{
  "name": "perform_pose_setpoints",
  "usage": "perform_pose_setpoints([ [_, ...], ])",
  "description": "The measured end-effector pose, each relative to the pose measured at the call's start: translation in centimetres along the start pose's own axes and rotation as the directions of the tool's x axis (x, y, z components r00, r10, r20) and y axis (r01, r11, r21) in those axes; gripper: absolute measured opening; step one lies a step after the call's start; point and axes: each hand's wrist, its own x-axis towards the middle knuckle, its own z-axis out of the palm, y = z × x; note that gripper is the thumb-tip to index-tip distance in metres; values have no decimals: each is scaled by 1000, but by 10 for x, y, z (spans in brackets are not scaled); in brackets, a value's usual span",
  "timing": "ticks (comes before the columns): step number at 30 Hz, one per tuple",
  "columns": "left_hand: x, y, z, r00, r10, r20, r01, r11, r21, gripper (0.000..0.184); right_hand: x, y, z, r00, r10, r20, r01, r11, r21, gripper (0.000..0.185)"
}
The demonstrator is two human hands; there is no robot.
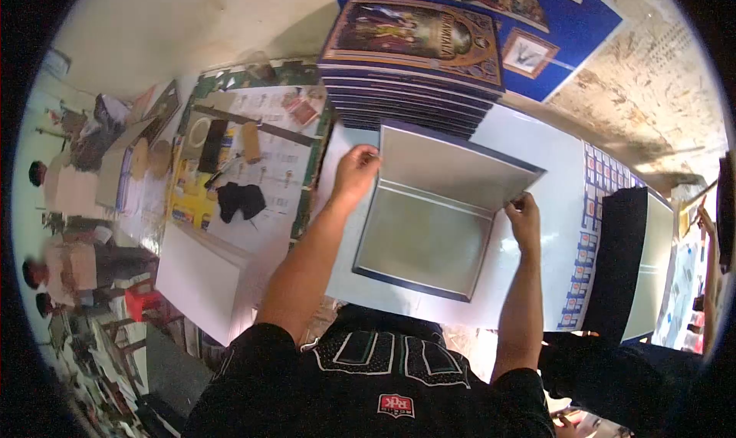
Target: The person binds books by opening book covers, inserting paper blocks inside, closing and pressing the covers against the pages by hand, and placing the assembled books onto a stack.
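Observation:
An opened hardcover book case (429, 235) lies on the pale table, its greyish inner boards framed by dark blue edges. The far panel (452, 166) is tilted up from the fold; the near panel rests flat. My left hand (356, 176) is closed, with its fingertips pinching the left edge of the raised panel. At the right edge, close to the fold, my right hand (524, 217) is closed on the same cover, its fingertips partly hidden. Just behind stands a tall stack of dark hardcovers (414, 43), the top one bearing a colourful printed picture and gold ornament.
To the left is a work board (287, 200) with a black cloth (240, 202), a tape roll and tools. White boards (201, 273) stand beside me. On the right are a strip of small printed labels (586, 242) and another dark-edged cover (648, 265). Other people are at far left and right.

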Motion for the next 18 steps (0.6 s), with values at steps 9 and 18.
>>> perform_pose_setpoints([
  [9, 50, -32, -89, 991, 40, -130, -28, 996, 87, 27, 35, -59, 94, 1000, -20, 13, 20, 999, -27, 25],
  [18, -123, 42, -169, 815, 548, -190, -309, 688, 656, 21, -23, -124, 114, 925, -100, -367, 33, 982, -184, 42],
])
